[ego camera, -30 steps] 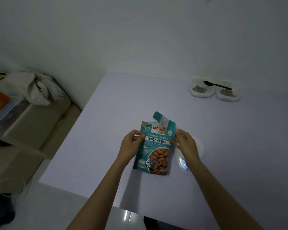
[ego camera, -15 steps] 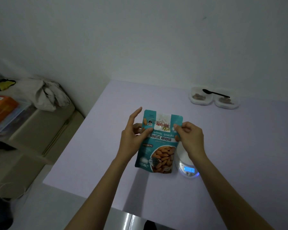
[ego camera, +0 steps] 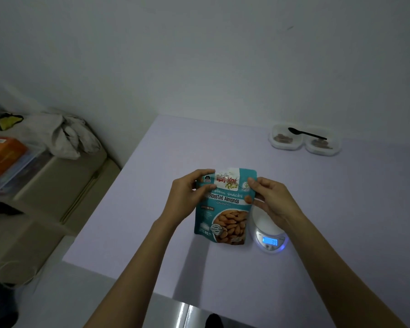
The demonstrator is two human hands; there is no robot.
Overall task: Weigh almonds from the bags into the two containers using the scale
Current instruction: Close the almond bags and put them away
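A teal bag of roasted almonds [ego camera: 225,209] stands upright near the middle of the lilac table [ego camera: 341,197]. My left hand [ego camera: 189,194] pinches its top left corner and my right hand [ego camera: 273,200] pinches its top right corner. Just right of the bag sits a small white scale [ego camera: 269,235] with a lit blue display, partly under my right hand. Two clear containers, the left container [ego camera: 285,138] and the right container [ego camera: 322,145], stand at the far right with some almonds inside. A black spoon [ego camera: 305,133] lies across both.
Left of the table stand beige boxes [ego camera: 57,185] with a crumpled grey cloth [ego camera: 66,136] and a clear bin holding an orange item [ego camera: 3,157]. A white wall [ego camera: 199,55] runs behind the table. The table's near edge is close to my arms.
The bag's torn, folded top flap has been straightened upright. Both hands moved up to the bag's top corners. The scale display came into view beside the bag.
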